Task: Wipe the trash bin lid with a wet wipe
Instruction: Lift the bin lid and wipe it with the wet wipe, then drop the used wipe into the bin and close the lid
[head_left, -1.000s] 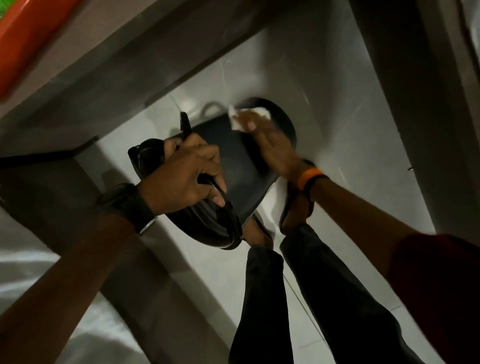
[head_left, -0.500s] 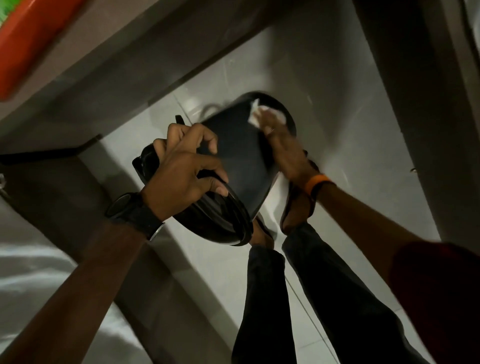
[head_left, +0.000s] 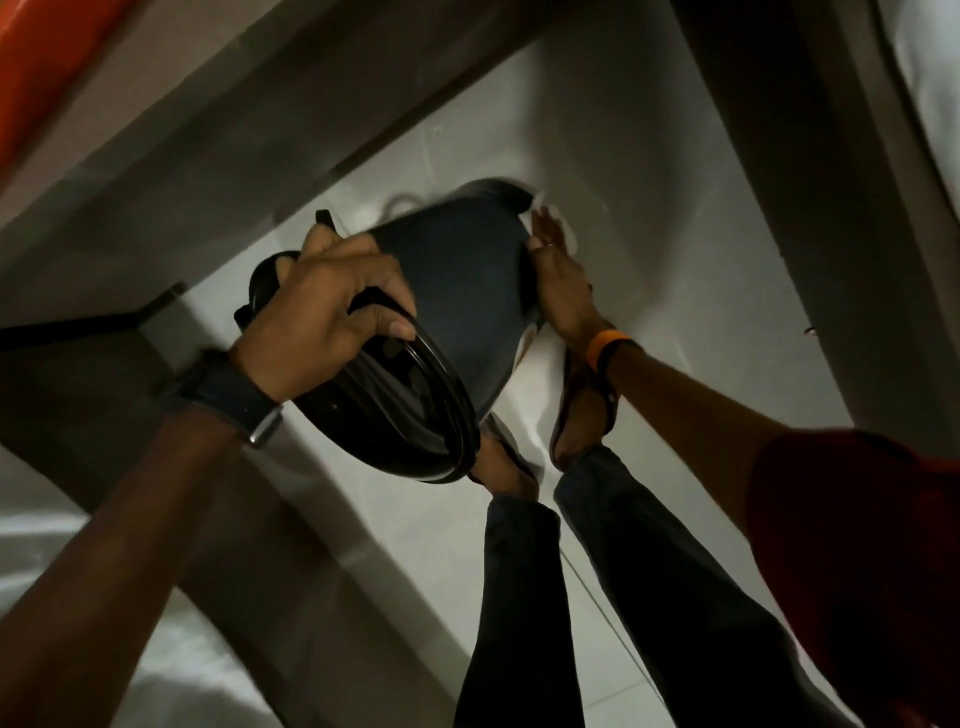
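Head view: the person stands on a pale tiled floor (head_left: 649, 171) and looks down at their own arms and legs. The black bin lid (head_left: 452, 291) is held up in the air at mid-frame, tilted, with its matte panel turned to the camera and its glossy round rim (head_left: 415, 415) at the near left.

The left hand (head_left: 322, 312) grips the lid at its left edge. Its fingers (head_left: 379, 291) are clenched over the rim, with the thumb lying across the glossy ring. A dark watch (head_left: 228, 400) sits on that wrist.

The right hand (head_left: 561, 275) lies along the lid's far right edge, with its fingers stretched flat and pressed on the white wipe (head_left: 563, 228). Only a small, blurred part of the wipe shows beyond the fingertips, at the lid's far right corner. Whether those fingers pinch the wipe or merely press it to the lid cannot be told. An orange band (head_left: 602, 343) and a dark one beside it circle that wrist, and a dark red sleeve (head_left: 852, 561) fills the near right.

Below the lid stand two legs in dark trousers (head_left: 524, 597), with feet in sandals (head_left: 582, 415) on the floor. A grey slab (head_left: 260, 119) runs across the far left, with an orange strip (head_left: 47, 67) at the far left corner. A thin wire loop (head_left: 402, 202) shows on the floor just beyond the lid. A grey upright panel (head_left: 810, 208) stands at the right.
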